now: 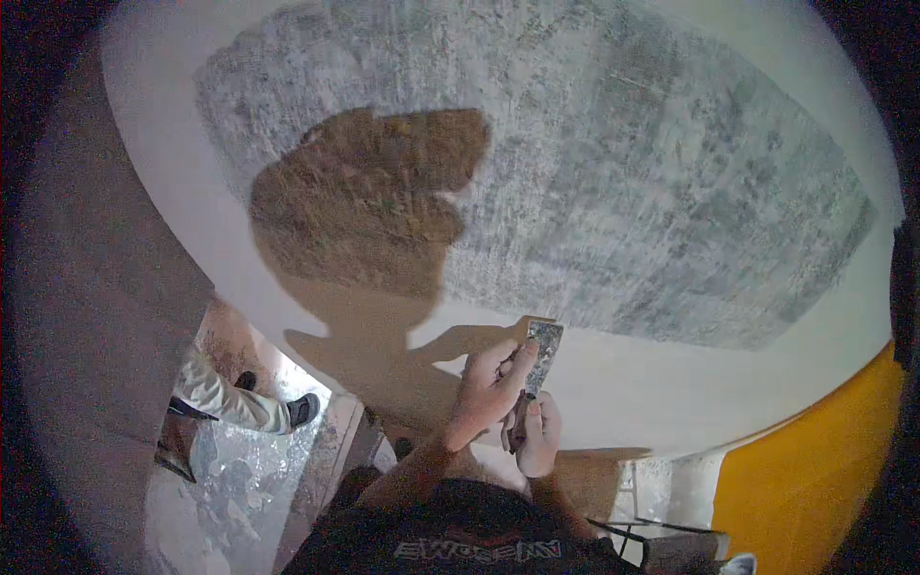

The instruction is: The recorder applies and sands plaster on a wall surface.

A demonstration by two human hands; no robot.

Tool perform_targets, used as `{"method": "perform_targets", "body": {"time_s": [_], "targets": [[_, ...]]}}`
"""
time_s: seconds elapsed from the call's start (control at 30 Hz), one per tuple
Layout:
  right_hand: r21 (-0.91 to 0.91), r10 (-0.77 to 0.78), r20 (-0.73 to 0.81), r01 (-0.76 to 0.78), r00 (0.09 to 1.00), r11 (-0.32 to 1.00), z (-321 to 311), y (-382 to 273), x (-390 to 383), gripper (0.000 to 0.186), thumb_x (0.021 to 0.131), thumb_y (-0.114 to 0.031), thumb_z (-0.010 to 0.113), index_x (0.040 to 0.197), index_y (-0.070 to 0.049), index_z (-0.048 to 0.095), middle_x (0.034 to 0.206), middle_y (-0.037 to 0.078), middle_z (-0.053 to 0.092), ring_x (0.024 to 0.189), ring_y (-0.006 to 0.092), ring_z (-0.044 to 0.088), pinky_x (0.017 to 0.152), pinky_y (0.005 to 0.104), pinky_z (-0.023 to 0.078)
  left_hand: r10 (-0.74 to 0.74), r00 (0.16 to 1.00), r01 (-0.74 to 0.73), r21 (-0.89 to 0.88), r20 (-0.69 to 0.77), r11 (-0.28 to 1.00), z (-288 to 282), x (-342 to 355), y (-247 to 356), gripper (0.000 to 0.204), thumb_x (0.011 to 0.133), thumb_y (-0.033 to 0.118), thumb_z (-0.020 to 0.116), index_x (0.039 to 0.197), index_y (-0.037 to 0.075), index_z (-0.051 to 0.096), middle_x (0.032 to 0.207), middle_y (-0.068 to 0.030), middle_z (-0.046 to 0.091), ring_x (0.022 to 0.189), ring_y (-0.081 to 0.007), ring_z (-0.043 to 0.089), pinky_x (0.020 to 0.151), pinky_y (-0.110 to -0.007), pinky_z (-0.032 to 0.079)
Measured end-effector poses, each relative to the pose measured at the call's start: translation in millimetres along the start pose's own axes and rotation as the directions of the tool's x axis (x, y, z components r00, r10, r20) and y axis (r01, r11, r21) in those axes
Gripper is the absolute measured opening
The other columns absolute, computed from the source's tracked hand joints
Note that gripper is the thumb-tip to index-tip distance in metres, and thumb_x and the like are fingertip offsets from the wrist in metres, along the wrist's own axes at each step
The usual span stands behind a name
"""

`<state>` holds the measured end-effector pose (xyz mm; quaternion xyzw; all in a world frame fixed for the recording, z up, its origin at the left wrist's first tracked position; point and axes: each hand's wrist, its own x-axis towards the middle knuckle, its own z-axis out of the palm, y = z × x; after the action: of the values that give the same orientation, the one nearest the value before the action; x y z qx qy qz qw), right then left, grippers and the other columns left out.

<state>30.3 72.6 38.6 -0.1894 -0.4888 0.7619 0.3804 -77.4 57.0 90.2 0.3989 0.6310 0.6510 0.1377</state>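
Observation:
In front of my chest I hold a putty knife point(546, 353) with a broad, speckled grey blade pointing up. My right hand point(540, 441) is closed around its dark handle below. My left hand point(491, 388) grips the blade's left edge, its thumb lying on the face of the blade. Beyond the tool rises a pale wall point(661, 379) with a large, rough grey patch point(613, 172) across its upper part. A brown shadow of my head and arms falls over the wall and the left of the patch.
At the left, another person's leg in light trousers point(225, 393) and a dark shoe point(304, 410) show on a stained, shiny floor point(235, 498). A black-framed piece of furniture point(671, 548) stands at lower right, beside an orange-yellow surface point(815, 470).

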Motion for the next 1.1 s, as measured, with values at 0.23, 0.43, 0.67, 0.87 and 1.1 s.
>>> {"method": "perform_targets", "body": {"time_s": [0.23,0.43,0.67,0.87,1.1], "targets": [[-0.106,-0.044,-0.184,0.024,0.982,0.994,7,5,-2,0.024,0.094,-0.025,0.04,0.082,-0.005,0.047,0.067,0.001,0.048,0.055,0.0081,0.043,0.05,0.0228,0.035,-0.104,0.984,0.101,0.032,0.144,0.994,0,0,1,0.039,0.087,0.029,0.054,0.062,-0.001,0.046,0.048,-0.0079,0.033,0.048,-0.0087,0.03,0.042,-0.032,0.027],[-0.451,-0.401,-0.152,0.298,0.903,0.841,2,24,9,0.026,0.093,-0.024,0.039,0.082,-0.002,0.046,0.062,0.002,0.042,0.058,0.0081,0.038,0.054,0.0235,0.034,-0.031,0.997,0.03,0.015,0.064,0.999,5,6,-1,0.042,0.087,0.03,0.055,0.061,-0.002,0.044,0.048,-0.0087,0.033,0.05,-0.0081,0.03,0.043,-0.032,0.028],[-0.457,-0.368,-0.126,0.275,0.921,0.846,12,-15,10,0.026,0.091,-0.024,0.041,0.086,-0.001,0.05,0.062,0.005,0.052,0.054,0.0112,0.047,0.05,0.0283,0.036,-0.009,0.998,0.013,-0.06,0.06,0.998,10,10,13,0.041,0.087,0.029,0.055,0.061,-0.001,0.044,0.05,-0.0064,0.036,0.051,-0.0087,0.031,0.044,-0.03,0.029],[-0.728,-0.597,-0.074,0.366,0.799,0.58,-7,3,21,0.027,0.091,-0.028,0.044,0.087,-0.002,0.052,0.06,0.004,0.052,0.051,0.0114,0.046,0.047,0.0269,0.034,-0.04,0.998,0.052,-0.224,0.057,0.973,20,15,9,0.041,0.086,0.03,0.057,0.06,0.0,0.045,0.052,-0.0047,0.038,0.052,-0.0083,0.033,0.046,-0.028,0.03],[-0.673,-0.588,0.062,0.469,0.806,0.572,-22,2,25,0.027,0.092,-0.025,0.04,0.086,-0.001,0.053,0.051,0.003,0.048,0.041,0.0101,0.041,0.039,0.0261,0.03,-0.068,0.998,0.068,-0.129,0.004,0.989,24,0,0,0.041,0.087,0.032,0.055,0.062,0.001,0.047,0.052,-0.0025,0.037,0.052,-0.0079,0.034,0.045,-0.027,0.03]]}}
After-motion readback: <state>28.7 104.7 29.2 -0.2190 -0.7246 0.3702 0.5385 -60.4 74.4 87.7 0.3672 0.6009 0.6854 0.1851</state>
